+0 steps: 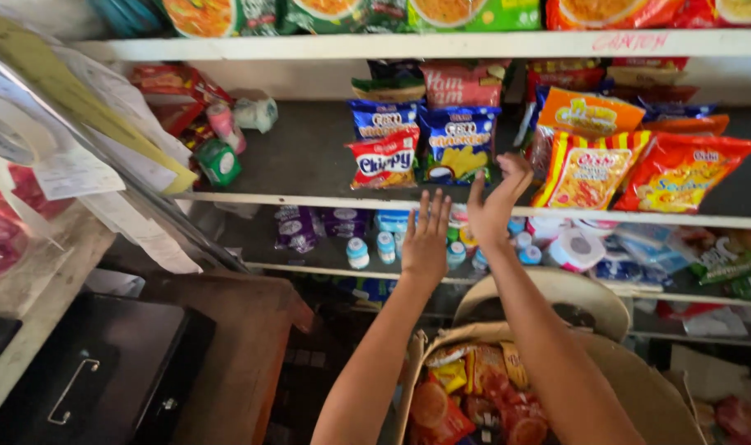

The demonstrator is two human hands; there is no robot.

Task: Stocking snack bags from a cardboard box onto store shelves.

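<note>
Both my arms reach up toward the middle shelf [309, 198] of a shop rack. My left hand [426, 239] is flat with fingers spread, holding nothing, just below the shelf's front edge. My right hand [497, 200] is raised a little higher, fingers loosely apart and empty, beside a blue snack bag [460, 142] and close to a red-and-white snack bag [384, 158]. To the right of that hand stand orange and red snack bags [591, 169]. Below my arms an open cardboard box [639, 387] holds several snack packets [474, 395].
The lower shelf carries small white bottles with blue caps [358, 251] and purple packets [297, 227]. The top shelf [441, 45] bears noodle packs. Papers and a tape roll [9, 132] hang at left. A dark metal cash box [95, 371] sits at lower left beside a wooden surface [235, 330].
</note>
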